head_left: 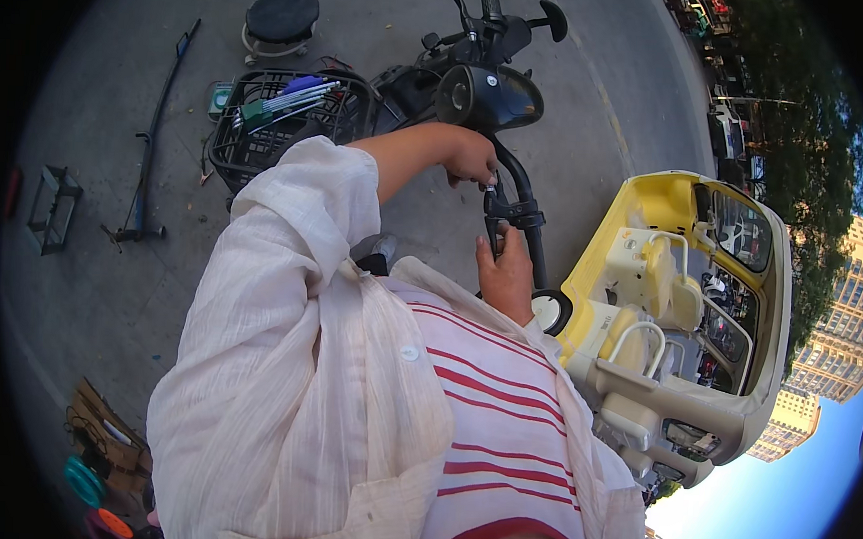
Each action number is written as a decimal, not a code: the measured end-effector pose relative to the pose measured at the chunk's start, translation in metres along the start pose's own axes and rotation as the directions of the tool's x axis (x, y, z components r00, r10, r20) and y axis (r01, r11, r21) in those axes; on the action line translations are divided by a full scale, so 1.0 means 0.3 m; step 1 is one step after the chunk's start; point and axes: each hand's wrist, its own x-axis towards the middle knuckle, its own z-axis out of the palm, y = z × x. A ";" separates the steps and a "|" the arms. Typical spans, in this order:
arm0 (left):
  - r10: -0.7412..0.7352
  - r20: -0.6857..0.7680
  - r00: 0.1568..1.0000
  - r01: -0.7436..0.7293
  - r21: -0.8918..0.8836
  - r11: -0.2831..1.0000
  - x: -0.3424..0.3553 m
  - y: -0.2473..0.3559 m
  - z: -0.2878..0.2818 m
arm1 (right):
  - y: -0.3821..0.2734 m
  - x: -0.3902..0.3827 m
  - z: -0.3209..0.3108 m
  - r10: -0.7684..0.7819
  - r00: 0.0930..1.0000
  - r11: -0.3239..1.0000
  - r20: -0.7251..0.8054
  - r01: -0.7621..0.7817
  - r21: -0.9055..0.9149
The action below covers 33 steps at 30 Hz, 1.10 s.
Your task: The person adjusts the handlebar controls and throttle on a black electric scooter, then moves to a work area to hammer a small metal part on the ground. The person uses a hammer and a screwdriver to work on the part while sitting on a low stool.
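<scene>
A black handlebar tube (533,250) of an electric scooter curves past my hands, with a black clamp-on lever assembly (519,213) on it. My left hand (467,160) is closed at the upper end of that assembly, pinching near a small silvery fitting; exactly what it holds is too small to make out. My right hand (504,273) is below it, fingers closed on the lower part of the black lever. The scooter's headlamp (487,97) sits just above my left hand, with the other grip and mirror beyond.
A black basket (223,154) holds tools. Around it are a round stool (281,17), a long metal bar (175,70) and a metal frame (49,209). A yellow small vehicle (671,290) stands right; cardboard (107,419) lies lower left. Parked vehicles line the background.
</scene>
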 end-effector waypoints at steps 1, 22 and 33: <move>-0.018 0.008 1.000 0.018 -0.008 1.000 -0.001 0.005 -0.001 | 0.002 0.000 0.000 0.004 1.000 1.000 0.004 -0.004 0.001; -0.053 -0.024 0.998 0.052 -0.015 0.999 0.007 0.016 0.003 | -0.058 0.177 0.052 -0.522 0.803 0.798 -0.287 0.341 -0.498; 0.001 -0.079 0.997 -0.003 -0.021 1.000 0.013 -0.006 0.013 | -0.049 0.207 0.070 -0.528 0.782 0.768 -0.331 0.275 -0.578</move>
